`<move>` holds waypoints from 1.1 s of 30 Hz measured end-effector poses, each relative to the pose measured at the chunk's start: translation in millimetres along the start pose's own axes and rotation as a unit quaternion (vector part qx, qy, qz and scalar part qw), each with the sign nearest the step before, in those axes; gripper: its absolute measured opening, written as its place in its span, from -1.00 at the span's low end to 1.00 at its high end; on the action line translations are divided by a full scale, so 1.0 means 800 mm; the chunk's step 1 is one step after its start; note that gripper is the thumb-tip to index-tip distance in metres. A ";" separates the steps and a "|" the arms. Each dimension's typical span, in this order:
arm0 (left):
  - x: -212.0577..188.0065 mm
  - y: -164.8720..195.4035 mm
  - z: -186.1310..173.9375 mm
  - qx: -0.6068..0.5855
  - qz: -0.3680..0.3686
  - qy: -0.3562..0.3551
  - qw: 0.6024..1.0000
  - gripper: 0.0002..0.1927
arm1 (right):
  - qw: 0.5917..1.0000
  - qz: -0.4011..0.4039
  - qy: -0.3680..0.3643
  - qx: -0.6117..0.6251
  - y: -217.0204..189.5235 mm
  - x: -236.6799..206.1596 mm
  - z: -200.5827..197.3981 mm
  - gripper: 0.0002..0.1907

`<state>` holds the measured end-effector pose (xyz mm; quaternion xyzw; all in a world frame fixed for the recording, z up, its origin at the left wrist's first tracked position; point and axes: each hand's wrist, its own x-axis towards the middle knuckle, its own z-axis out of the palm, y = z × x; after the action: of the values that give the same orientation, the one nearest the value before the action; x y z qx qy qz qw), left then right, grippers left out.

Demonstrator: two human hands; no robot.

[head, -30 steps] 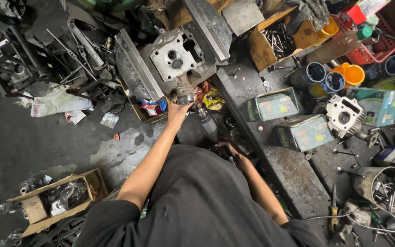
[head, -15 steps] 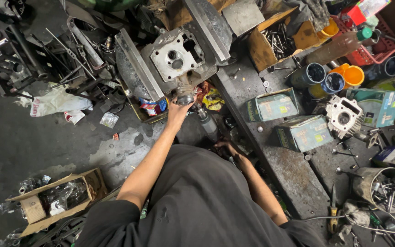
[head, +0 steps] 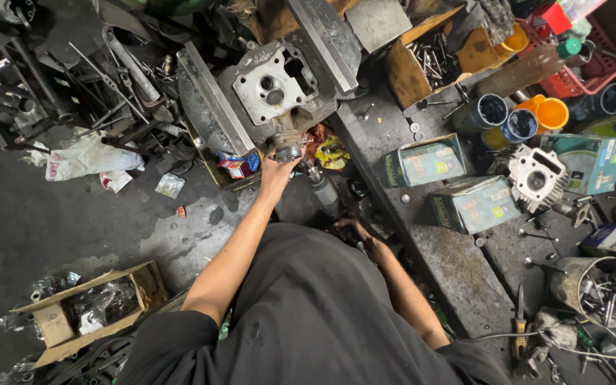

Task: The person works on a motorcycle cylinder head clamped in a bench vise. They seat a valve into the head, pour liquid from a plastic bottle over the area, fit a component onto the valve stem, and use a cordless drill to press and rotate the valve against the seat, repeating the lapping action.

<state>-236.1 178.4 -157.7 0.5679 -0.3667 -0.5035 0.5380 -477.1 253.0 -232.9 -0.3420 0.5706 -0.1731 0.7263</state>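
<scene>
The left hand [head: 276, 170] reaches up, fingers closed around the round port under the grey cylinder head [head: 278, 93] clamped in the vise [head: 212, 107]. Below-right of the cylinder head, the right hand [head: 354, 227] rests low among dark parts; its grip cannot be told.

Light was dim and uneven, strongest toward one and two o'clock, where the bench [head: 458, 264] and its coloured cups showed clearly. The floor [head: 51, 228] at nine o'clock sat in grey gloom. The person's dark shirt swallowed detail at six o'clock. Edges bowed with wide-angle distortion; corners fell soft and murky. No harsh glare appeared.
</scene>
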 end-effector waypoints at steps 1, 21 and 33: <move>0.000 0.000 0.000 -0.007 0.000 -0.003 1.000 -0.67 | 1.000 -0.007 0.001 -0.006 0.001 0.000 -0.001 -0.72; 0.000 -0.006 -0.001 -0.041 -0.022 -0.011 0.999 -0.68 | 1.000 -0.007 0.023 -0.009 0.005 -0.001 -0.003 -0.70; 0.001 -0.011 -0.002 -0.054 -0.008 -0.014 0.998 -0.69 | 0.999 0.032 0.001 0.032 0.011 0.000 -0.003 -0.71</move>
<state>-235.7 179.1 -166.8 0.5342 -0.3419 -0.5350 0.5582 -480.5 258.6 -238.9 -0.2999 0.5761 -0.1680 0.7416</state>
